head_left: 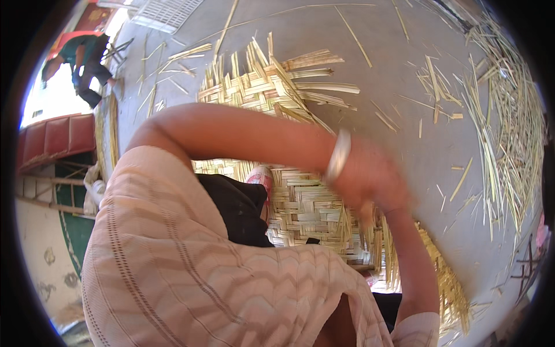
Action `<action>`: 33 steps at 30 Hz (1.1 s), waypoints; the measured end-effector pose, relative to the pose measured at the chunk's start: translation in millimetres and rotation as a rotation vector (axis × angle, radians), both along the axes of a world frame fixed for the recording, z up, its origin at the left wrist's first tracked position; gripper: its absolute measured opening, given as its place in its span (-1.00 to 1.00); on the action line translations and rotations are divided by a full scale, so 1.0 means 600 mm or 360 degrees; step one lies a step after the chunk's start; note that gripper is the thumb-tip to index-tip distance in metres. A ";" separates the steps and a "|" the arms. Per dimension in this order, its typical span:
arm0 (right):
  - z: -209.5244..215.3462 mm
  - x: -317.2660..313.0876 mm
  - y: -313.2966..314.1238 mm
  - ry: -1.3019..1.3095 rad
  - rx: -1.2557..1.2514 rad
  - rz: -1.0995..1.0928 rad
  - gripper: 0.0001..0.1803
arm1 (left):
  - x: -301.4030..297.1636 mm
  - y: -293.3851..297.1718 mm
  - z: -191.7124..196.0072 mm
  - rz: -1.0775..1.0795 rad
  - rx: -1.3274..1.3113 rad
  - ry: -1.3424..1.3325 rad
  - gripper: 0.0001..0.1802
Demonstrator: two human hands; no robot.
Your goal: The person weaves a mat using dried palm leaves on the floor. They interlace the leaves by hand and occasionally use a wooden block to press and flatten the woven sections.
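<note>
**Your hands overlap above the right side of the mat (306, 199)**

In the head view, your left arm reaches across from the left, a pale bracelet (340, 153) at its wrist. Your left hand (365, 170) meets your right hand (396, 194), whose forearm rises from the lower right. Both are blurred and overlap, so you cannot tell whether either is spread, pressed together or pinching a strip.

The mat, woven of straw-coloured strips, lies below you, running from beyond your left arm to beneath your hands; uncut-looking ends fan out at its far side. A pink-and-white shoe (260, 175) shows against it, beside your black trousers (237, 205). Loose strips (435, 87) are scattered on the grey floor (404, 110), with a large heap (517, 115) at the far right. At upper left, a person (87, 58) bends over.
</note>
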State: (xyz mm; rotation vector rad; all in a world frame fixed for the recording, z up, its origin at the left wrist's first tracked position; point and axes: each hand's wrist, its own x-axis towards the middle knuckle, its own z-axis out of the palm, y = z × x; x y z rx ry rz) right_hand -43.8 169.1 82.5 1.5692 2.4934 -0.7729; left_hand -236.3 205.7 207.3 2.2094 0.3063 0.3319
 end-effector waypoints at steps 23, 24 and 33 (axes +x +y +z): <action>0.041 -0.019 0.011 0.0053 0.0006 -0.0173 -0.18 | -0.304 0.039 -0.107 0.0154 -0.0087 0.1193 -0.34; 0.050 -0.024 0.015 0.0045 -0.0029 -0.0195 -0.16 | -0.315 0.019 -0.113 0.0183 0.0014 0.1114 -0.28; 0.102 -0.104 0.025 0.0181 -0.0185 -0.0232 -0.10 | -0.356 -0.102 -0.165 0.0148 0.0398 0.1210 -0.01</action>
